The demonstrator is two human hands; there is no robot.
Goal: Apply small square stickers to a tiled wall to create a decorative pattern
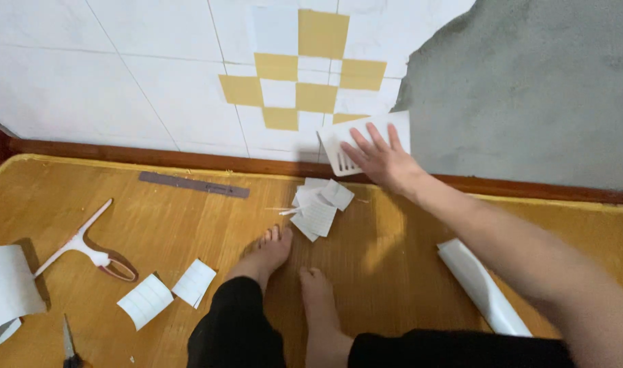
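The wall (120, 68) was white, with a checker of yellow and white squares (301, 68) and a bare grey patch (529, 88). The floor mat (393, 259) was golden yellow. The paper pieces (318, 208) were white with faint grid lines, the ruler (193, 185) grey, and the trousers (236, 327) black.

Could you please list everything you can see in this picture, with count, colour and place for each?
white sheet: one, white with printed lines, pressed flat against the wall under the right hand
yellow squares: several, yellow, stuck on the white tiled wall in a checker pattern
ruler: one, grey, on the mat near the wall
paper pieces: a small pile, white, on the mat below the sheet
cut pieces: two, white, near the left foot
scraper tool: one, white and red, left on the mat
paper roll: one, white, right on the mat
curled sheet: one, white, left edge
mat: one, yellow-brown, floor
feet: two, bare, centre
right hand: one, open, flat on the sheet
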